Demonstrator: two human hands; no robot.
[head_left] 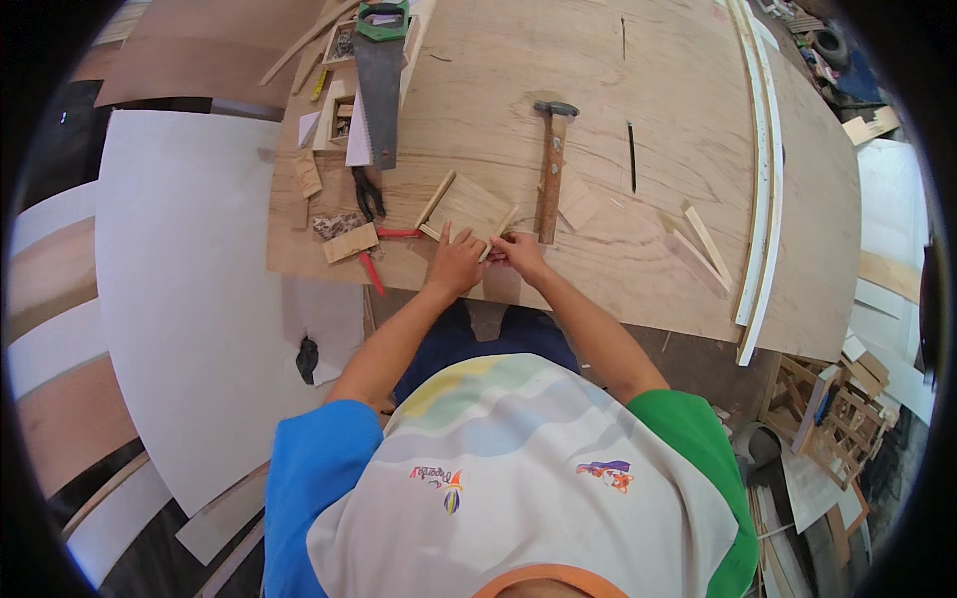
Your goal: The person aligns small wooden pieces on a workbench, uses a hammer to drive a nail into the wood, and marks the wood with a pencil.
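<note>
A small, thin wooden panel (478,202) with narrow strips along its edges lies near the table's front edge. My left hand (458,261) grips its near left part, the index finger stretched along the wood. At the near right corner my right hand (520,255) is closed on a narrow wooden strip (500,231), fingertips pinched close to my left hand. Whatever small piece may be between those fingertips is too small to make out. Just right of the panel, a hammer (551,179) with a wooden handle rests with its head pointing away.
To the left lie red-handled pliers (371,199), a wood block (350,243) and a green-handled handsaw (379,95) across wooden boxes of small hardware. A black pencil (632,157), loose strips (703,254) and long white-edged battens (763,189) occupy the right side. Boards stand beyond the table.
</note>
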